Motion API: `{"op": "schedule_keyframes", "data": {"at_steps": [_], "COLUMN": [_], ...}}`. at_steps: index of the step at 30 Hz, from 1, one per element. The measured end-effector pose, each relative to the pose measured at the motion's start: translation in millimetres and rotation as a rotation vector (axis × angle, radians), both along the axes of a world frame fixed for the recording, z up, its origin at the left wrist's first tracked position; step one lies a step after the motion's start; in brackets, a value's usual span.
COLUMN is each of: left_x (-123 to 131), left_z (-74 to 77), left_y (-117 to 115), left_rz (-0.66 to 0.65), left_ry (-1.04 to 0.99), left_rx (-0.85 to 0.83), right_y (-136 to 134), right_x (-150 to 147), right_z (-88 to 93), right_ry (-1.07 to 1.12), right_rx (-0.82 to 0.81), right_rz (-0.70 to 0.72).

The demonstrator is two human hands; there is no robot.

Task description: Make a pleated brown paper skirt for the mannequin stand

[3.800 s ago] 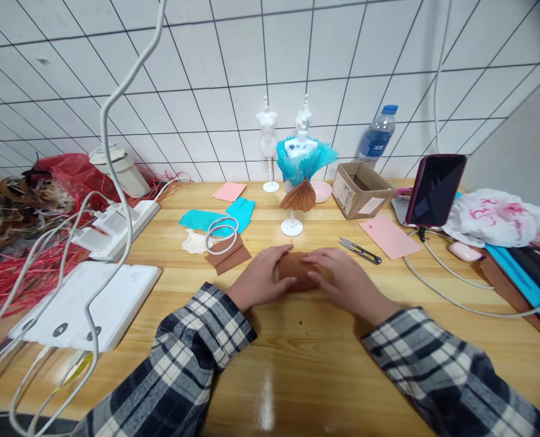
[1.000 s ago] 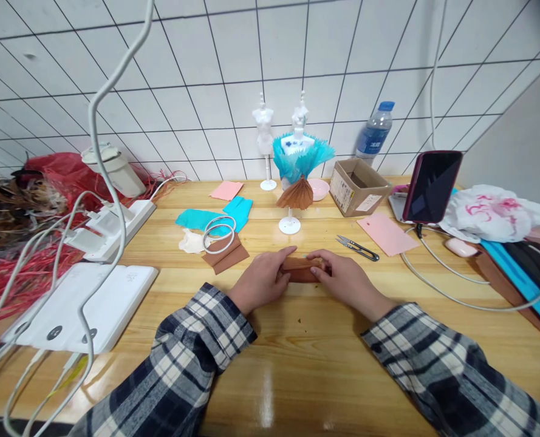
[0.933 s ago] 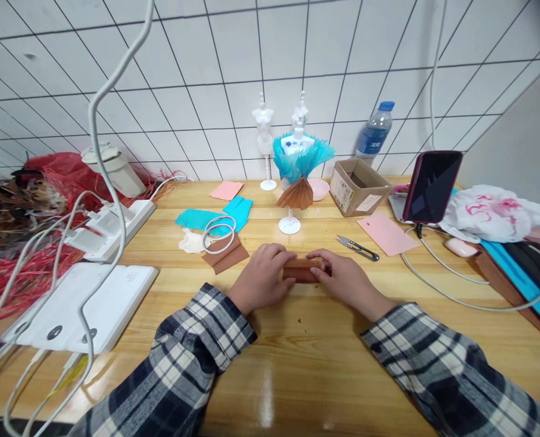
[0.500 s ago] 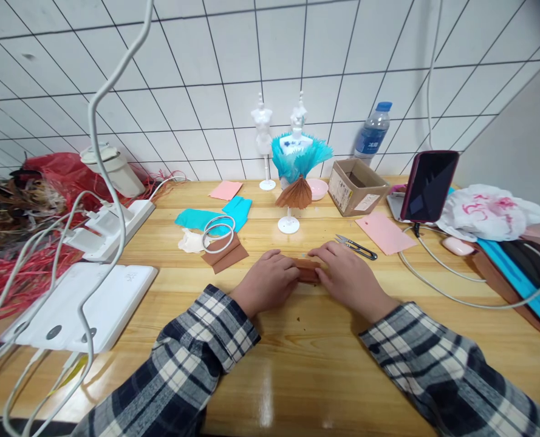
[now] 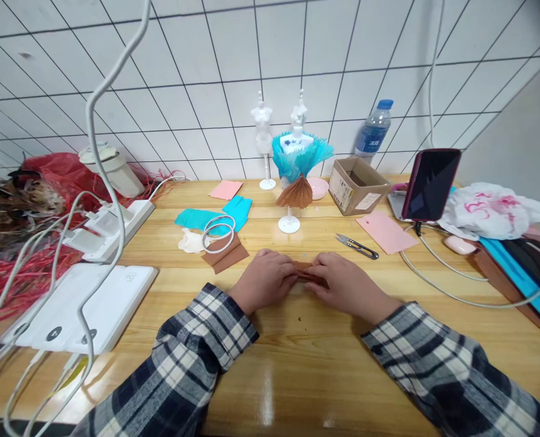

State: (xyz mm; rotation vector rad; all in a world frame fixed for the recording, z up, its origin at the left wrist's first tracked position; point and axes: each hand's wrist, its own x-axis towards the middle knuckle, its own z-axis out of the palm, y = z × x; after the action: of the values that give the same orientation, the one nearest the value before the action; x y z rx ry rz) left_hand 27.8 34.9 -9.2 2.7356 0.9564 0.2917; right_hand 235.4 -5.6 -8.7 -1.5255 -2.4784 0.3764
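Observation:
Between my hands, low over the wooden table, is a narrow folded strip of brown crepe paper (image 5: 304, 271). My left hand (image 5: 268, 279) grips its left end, fingers closed. The right end is pinched by my right hand (image 5: 340, 280), thumb below and fingers above. Much of the strip is hidden under the fingers. Left of my left hand lies a brown paper piece (image 5: 226, 254), partly under two silver rings (image 5: 219, 234). Thread snips (image 5: 357, 246) lie just beyond my right hand. Behind stands a small white mannequin (image 5: 298, 121) dressed in ruffled blue and brown paper.
A second mannequin (image 5: 263, 130), a cardboard box (image 5: 358, 185) and a water bottle (image 5: 373, 130) stand along the tiled wall. A phone (image 5: 431, 185) leans at right near cables. Pink paper (image 5: 387, 232), blue paper (image 5: 192, 218) and a white power bank (image 5: 82, 303) lie around.
My right hand has shifted slightly, its fingers closing further over the strip's right end. Less of the brown paper's flat face shows now. My left hand stays almost in place.

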Motion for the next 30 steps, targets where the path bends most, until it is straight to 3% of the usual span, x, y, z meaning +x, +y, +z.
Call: {"op": "schedule_keyframes", "data": {"at_steps": [7,15,19,24,30], "left_x": [0.4,-0.3,0.3,2.5,5.8], "left_z": [-5.7,-8.7,-6.1,-2.5,-0.7], "left_y": [2.4,1.8,0.7,-0.1,-1.5], "left_rz": [0.059,0.092,0.065,-0.076,-0.018], "left_ry": [-0.035,-0.065,-0.065,0.045,0.099], "left_rx": [0.002,-0.032,0.076,0.151,0.123], "right_y": [5.8,8.1,9.8,11.0,8.8], "right_x": [3.2,-1.0,-3.4,-6.1,-2.5], "right_z": [-9.7,-14.8,-14.9,-15.1,-10.3], "right_ry": [0.209,0.202,0.165,0.138,0.092], "right_rx": [-0.174,-0.141,-0.137,-0.149,0.066], "right_rz": [-0.146,-0.294,-0.289,-0.288,-0.259]}}
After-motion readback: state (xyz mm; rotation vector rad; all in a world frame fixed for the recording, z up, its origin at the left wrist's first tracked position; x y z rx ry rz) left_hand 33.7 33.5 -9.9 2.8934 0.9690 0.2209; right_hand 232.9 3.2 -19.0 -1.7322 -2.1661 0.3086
